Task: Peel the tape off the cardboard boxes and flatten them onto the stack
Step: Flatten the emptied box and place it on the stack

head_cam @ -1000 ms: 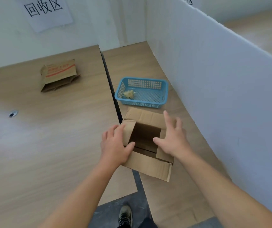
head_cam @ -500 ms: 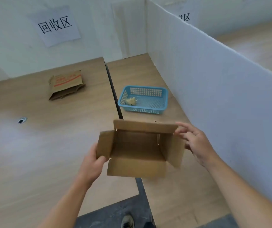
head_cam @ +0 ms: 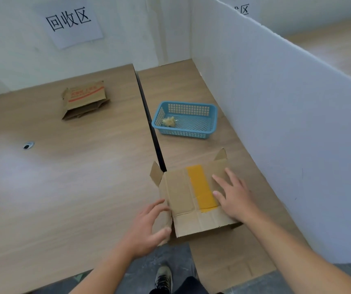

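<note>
- On my remote feed, a plain brown cardboard box (head_cam: 191, 200) sits on the right-hand table (head_cam: 191, 85), just right of the dark seam between the two tabletops and near the front edge.
- Its closed, matte face is turned up; two small flaps jut out at the far corners.
- A broad strip of glossy yellow tape (head_cam: 201, 187) runs along the centre seam of that face, flat and unpeeled.
- The right hand (head_cam: 234, 196) lies palm-down on the top face, fingers straight and spread, with the fingertips just beside the tape.
- The left hand (head_cam: 147, 228) cups the box's left wall, its fingers and thumb curved against the cardboard.
- Beyond the box stands a rectangular blue plastic basket (head_cam: 210, 115) with lattice walls; a crumpled yellowish wad of tape (head_cam: 169, 122) lies in its left corner.
- Well apart, on the left table (head_cam: 64, 177), I make out a stack of flattened boxes (head_cam: 84, 99), the top one printed in red.
- Both tabletops are smooth wood-grain laminate.
- A white foam-like partition (head_cam: 287, 113) walls off the right side.
</note>
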